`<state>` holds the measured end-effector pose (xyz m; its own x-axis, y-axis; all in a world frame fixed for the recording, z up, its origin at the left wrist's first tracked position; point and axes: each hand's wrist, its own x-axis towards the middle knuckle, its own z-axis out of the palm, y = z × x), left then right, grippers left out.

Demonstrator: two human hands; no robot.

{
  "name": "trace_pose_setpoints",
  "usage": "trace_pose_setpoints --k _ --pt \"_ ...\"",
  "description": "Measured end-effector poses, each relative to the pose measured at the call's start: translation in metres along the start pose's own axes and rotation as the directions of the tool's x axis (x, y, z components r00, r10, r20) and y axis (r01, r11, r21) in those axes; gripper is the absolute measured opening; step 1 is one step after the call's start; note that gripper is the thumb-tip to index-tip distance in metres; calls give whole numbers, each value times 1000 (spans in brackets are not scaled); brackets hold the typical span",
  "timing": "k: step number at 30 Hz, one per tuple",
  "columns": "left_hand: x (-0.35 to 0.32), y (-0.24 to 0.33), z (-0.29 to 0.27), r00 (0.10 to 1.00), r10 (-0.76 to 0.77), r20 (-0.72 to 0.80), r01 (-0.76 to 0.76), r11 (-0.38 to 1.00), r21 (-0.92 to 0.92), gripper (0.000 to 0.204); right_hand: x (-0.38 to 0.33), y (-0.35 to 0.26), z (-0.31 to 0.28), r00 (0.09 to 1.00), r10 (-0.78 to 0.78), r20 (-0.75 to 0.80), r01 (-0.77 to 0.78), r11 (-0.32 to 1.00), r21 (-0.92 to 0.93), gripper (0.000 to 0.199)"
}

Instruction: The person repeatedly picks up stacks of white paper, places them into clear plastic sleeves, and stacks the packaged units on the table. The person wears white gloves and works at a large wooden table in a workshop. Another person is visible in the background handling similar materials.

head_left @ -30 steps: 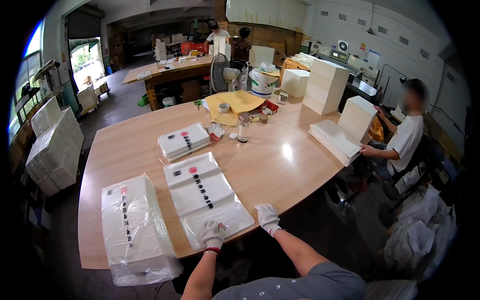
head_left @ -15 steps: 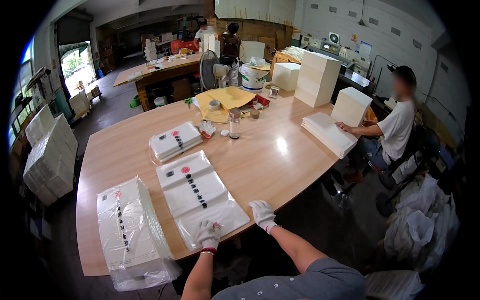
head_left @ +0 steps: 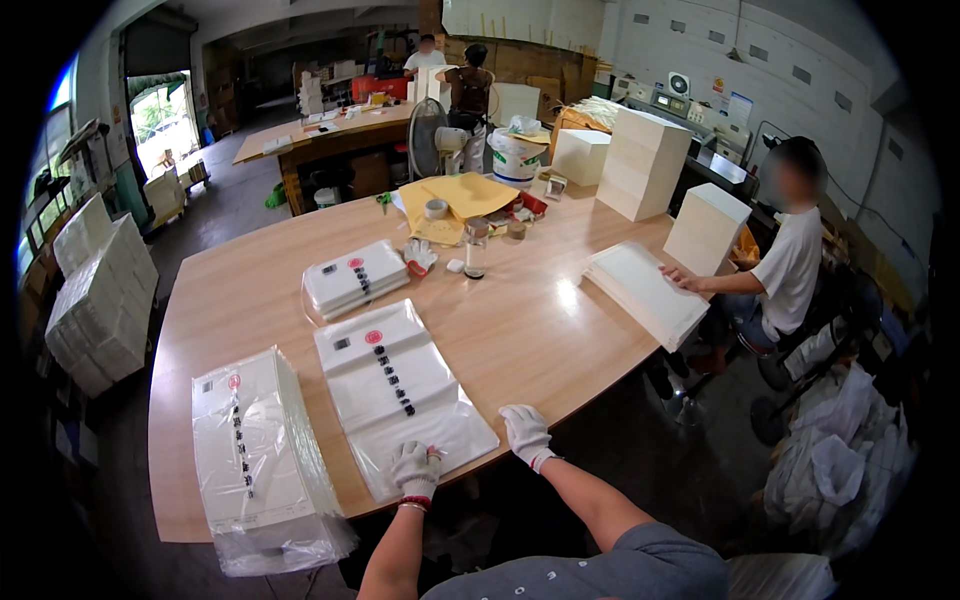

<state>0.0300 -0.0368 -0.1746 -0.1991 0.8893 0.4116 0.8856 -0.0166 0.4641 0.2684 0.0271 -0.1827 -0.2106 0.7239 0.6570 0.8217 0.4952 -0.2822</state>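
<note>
My left hand (head_left: 416, 466), in a white knit glove, rests on the lower edge of a stack of flat, clear plastic bags (head_left: 450, 405) with a red round mark and black print. Its fingers lie on the plastic without gripping it. At the table's front edge, just right of the stack, my right hand (head_left: 526, 432), gloved too, lies on the wood with nothing visible in it. Left of the stack is a tall pile of wrapped white packages (head_left: 245, 440), its loose plastic ends hanging over the edge. Behind it sits a smaller bagged pile (head_left: 352, 283).
Beyond lie a spare glove (head_left: 420, 257), a clear bottle (head_left: 475, 250), a tape roll (head_left: 436, 209) and yellow paper (head_left: 475, 192). At right a seated co-worker (head_left: 790, 250) handles a paper stack (head_left: 645, 292) near tall white blocks (head_left: 640, 165). A fan (head_left: 425, 140) stands behind the table.
The co-worker's paper stack has turned and shifted a little nearer, with its sheets fanned. My view has tilted slightly. My hands stay where they were.
</note>
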Motion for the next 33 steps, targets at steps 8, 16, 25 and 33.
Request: trace_pose_setpoints --k 8,16,25,33 --pt "4 0 3 1000 -8 9 7 1000 21 18 -1 -37 -10 988 140 -66 -129 980 150 31" --pt "1 -6 6 1000 15 14 -16 999 36 16 -11 -65 -83 981 184 59 -185 814 550 25" --pt "26 -10 -4 973 23 230 37 967 -254 21 -2 -80 -67 360 70 930 -930 -52 364 35" --pt "59 -23 -51 917 -90 388 209 938 -277 26 28 -111 52 637 99 764 -749 312 584 29"
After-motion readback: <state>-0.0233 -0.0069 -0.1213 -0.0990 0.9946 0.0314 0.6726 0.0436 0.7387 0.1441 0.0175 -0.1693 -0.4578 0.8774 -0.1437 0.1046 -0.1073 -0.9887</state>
